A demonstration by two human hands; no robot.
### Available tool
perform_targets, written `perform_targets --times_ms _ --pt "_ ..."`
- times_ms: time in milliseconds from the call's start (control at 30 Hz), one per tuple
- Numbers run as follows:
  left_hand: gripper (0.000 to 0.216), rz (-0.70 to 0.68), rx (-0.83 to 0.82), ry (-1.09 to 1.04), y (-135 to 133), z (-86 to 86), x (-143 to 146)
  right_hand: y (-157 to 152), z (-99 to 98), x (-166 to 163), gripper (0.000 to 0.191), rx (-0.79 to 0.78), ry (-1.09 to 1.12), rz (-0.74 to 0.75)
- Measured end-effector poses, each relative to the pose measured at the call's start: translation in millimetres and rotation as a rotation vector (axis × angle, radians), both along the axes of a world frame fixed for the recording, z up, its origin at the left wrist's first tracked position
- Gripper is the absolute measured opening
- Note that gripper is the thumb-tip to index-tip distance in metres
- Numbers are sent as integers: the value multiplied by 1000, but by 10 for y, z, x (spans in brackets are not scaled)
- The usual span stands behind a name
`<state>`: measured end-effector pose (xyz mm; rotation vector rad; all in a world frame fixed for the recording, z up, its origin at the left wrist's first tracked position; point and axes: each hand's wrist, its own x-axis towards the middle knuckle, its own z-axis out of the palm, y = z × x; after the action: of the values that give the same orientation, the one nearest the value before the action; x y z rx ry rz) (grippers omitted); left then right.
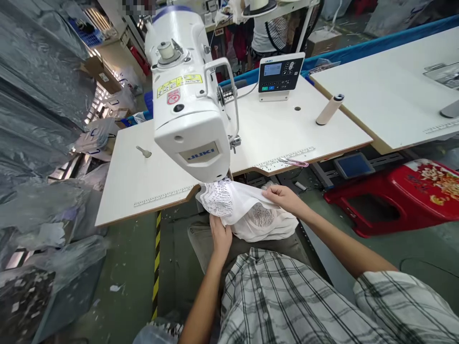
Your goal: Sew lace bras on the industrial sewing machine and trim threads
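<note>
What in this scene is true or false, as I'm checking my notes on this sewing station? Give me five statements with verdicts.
1. The left hand and right hand are both on the white lace fabric. True.
2. The pink-handled snips are in the right hand. False: they lie on the tabletop.
3. The control panel is to the right of the sewing machine. True.
4. The thread cone is on the tabletop left of the sewing machine. False: it is on the right.
5. The stool at the right is red. True.
</note>
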<state>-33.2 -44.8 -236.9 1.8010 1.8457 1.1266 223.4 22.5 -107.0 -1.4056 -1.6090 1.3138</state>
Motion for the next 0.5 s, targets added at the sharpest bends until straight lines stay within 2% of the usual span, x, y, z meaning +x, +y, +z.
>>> perform_targets --times_ms 133,267,333,400,467,500 --pt "54 -15 43 -7 122 12 -97 -13 -39 42 61 99 -75 -38" --pt "51 -56 89 -7 193 73 -49 -97 -5 398 46 132 -402 -117" --pt "48 -122 114 13 164 112 135 -190 61 728 38 100 -568 -184" --pt "47 -256 133 94 83 135 423 -284 156 1014 27 68 -670 -268" --pt "53 -421 136 211 -26 132 732 -311 245 1103 15 73 -742 -334" --pt "57 -488 130 261 -79 119 864 -285 274 1049 14 91 -754 -340"
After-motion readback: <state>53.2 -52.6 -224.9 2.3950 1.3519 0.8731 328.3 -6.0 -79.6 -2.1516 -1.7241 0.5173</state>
